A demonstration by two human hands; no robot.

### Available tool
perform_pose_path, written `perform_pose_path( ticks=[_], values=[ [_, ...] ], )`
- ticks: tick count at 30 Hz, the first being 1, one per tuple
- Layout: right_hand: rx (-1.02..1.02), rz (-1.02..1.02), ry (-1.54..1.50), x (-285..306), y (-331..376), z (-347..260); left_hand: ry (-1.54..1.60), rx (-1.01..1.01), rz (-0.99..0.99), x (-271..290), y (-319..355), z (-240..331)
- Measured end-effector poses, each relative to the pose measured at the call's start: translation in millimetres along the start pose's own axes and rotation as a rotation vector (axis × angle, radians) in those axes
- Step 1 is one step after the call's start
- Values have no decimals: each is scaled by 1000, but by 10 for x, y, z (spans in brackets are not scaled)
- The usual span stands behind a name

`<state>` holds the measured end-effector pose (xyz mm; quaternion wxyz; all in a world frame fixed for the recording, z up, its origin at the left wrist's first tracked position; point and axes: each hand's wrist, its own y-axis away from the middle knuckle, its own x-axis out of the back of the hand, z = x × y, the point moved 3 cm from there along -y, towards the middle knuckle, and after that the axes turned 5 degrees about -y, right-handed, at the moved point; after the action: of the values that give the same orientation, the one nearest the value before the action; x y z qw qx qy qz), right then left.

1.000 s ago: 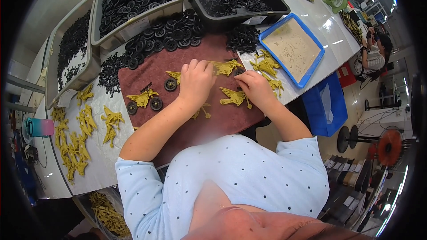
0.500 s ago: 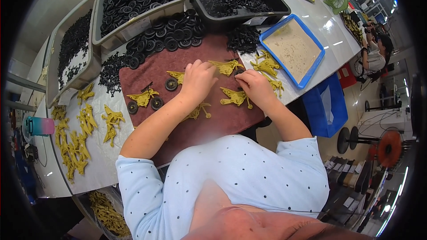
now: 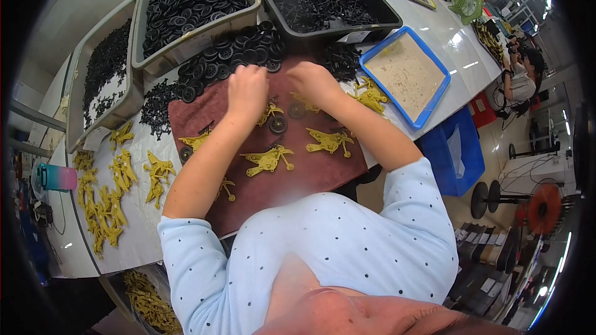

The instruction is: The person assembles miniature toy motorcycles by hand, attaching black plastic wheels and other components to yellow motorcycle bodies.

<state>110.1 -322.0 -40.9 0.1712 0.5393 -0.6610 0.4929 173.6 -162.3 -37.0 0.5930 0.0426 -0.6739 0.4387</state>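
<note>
At the near edge of a pile of black wheels (image 3: 247,49), my left hand (image 3: 249,90) has its fingers curled downward; what they hold, if anything, is hidden. My right hand (image 3: 315,82) is just to its right, fingers bent together and pointing left over the cloth; its fingertips are hard to make out. Below the hands lies a yellow figure-like plastic part (image 3: 270,112) with a black wheel (image 3: 277,125) at its right end. A greyish, blurred wheel (image 3: 297,110) sits beside another yellow part (image 3: 304,101), partly behind my right forearm. More yellow parts (image 3: 268,160) rest on the reddish-brown cloth (image 3: 298,180).
Grey bins of wheels (image 3: 248,9) and small black pieces (image 3: 134,87) stand behind, with a black bin (image 3: 388,22). To the right are a blue-rimmed tray (image 3: 444,84) and a blue bin (image 3: 472,164). Yellow parts (image 3: 102,205) spread leftward. Another person (image 3: 521,84) sits far right.
Both hands have moved away from the yellow parts. My left hand shifted up and left to the wheel pile; my right moved up and left. The yellow part with its wheel is now uncovered.
</note>
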Motion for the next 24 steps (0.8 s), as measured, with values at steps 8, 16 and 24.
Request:
perform_pose_path(
  ticks=[8,16,24],
  values=[
    [63,-133,180,-547,-577,-21,-164,26,-39,-194,-71,-465],
    [57,87,-80,94,-277,-250,-143,78,-77,-62,40,-482],
    [-5,124,-43,973,1157,-545,499,-78,-120,449,328,227]
  ],
)
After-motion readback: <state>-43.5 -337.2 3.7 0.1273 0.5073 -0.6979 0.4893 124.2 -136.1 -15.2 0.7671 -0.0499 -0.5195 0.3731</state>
